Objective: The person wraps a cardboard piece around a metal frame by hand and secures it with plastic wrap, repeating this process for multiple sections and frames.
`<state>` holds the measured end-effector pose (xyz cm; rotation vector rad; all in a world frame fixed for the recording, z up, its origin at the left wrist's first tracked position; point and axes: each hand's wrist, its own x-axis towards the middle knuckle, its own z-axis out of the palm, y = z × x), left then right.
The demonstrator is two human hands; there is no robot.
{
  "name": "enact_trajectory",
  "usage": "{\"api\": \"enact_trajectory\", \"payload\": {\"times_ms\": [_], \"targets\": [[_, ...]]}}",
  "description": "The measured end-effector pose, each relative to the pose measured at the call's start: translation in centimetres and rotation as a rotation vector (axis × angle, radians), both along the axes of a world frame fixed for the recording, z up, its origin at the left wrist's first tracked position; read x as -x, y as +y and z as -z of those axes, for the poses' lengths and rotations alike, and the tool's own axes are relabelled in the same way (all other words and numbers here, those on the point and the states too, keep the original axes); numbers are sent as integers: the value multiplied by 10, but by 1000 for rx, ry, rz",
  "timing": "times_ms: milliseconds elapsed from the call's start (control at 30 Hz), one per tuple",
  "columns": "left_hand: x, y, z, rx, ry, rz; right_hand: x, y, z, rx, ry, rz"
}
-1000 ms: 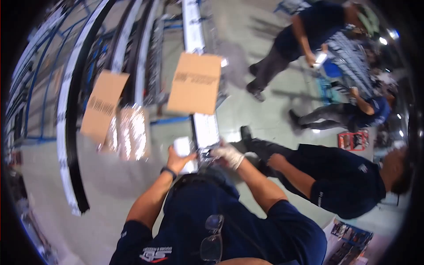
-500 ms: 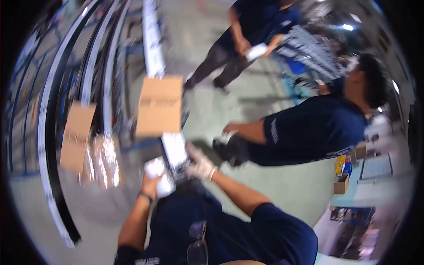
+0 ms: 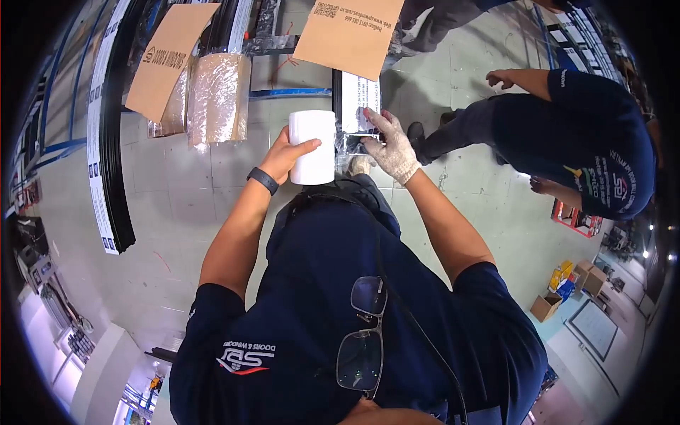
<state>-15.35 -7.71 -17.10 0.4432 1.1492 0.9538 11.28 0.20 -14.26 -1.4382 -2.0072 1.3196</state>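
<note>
A white roll (image 3: 312,149), which looks like paper or film, is held upright in my bare left hand (image 3: 285,154), with the thumb across its front. My right hand (image 3: 391,147), in a whitish knit glove, has its fingers spread at the near end of a stack of dark profiles (image 3: 338,99) with a white printed film (image 3: 358,99) on it. Its fingertips touch or nearly touch the film and the profile end. A printed cardboard sheet (image 3: 347,35) lies over the stack just beyond.
Left of me are long film-covered profiles (image 3: 106,163), another cardboard sheet (image 3: 170,60) and a plastic-wrapped bundle (image 3: 218,95) on a blue-framed rack (image 3: 290,92). A co-worker (image 3: 574,134) stands at right, another person's legs (image 3: 443,25) beyond. A table with boxes (image 3: 545,307) is at lower right.
The view has tilted and sharpened, so things sit elsewhere in it. The roll now stands upright in my left hand. The co-worker at right appears turned and farther from my hands.
</note>
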Motion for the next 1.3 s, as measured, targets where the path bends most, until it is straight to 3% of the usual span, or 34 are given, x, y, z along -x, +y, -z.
{"api": "enact_trajectory", "payload": {"times_ms": [233, 400, 533, 600, 667, 700, 733, 833, 900, 933, 967, 1000, 1067, 1100, 1133, 1200, 1233, 1300], "targets": [[-24, -7, -25, -5, 64, -175, 5, -4, 10, -240, -126, -30], [-46, -5, -69, -55, 201, -214, 10, -12, 12, -336, 39, 126], [-63, -3, -88, -235, 438, -149, 2, -5, 6, -210, -33, 48], [-80, 0, -104, -248, 533, -108, -7, 1, 8, -124, 35, 36], [-100, 3, -110, -206, 485, -117, -28, 15, 32, -192, 172, -145], [-107, 8, -105, -266, 691, -40, -40, 21, 32, -196, 259, -223], [-114, 11, -100, -327, 894, 38, -48, 22, 33, 19, 405, -162], [-141, 11, -98, -369, 1077, 34, -64, 22, 7, 651, 635, 164], [-145, 12, -102, -387, 1202, 45, -67, 8, -22, 671, 693, 152], [-143, 12, -105, -441, 1128, 142, -65, 2, -30, 691, 740, 145], [-141, 13, -107, -492, 1049, 241, -60, 0, -27, 448, 757, 78], [-141, 15, -110, -489, 1056, 244, -62, 0, -20, 451, 764, 77], [-139, 24, -117, -328, 416, -94, -70, 4, 0, 824, 927, 212], [-128, 25, -98, -396, 946, 16, -76, 8, 12, 904, 1028, 230], [-121, 27, -66, -397, 952, 13, -84, 14, 24, 904, 1031, 224], [-115, 25, -11, -425, 1444, 214, -99, 20, 43, 1288, 1211, 161], [-128, 17, -11, -298, 1368, 280, -103, 20, 44, 1322, 1256, 129], [-136, 13, -17, -308, 1371, 259, -108, 23, 45, 1280, 1238, 100]]}}
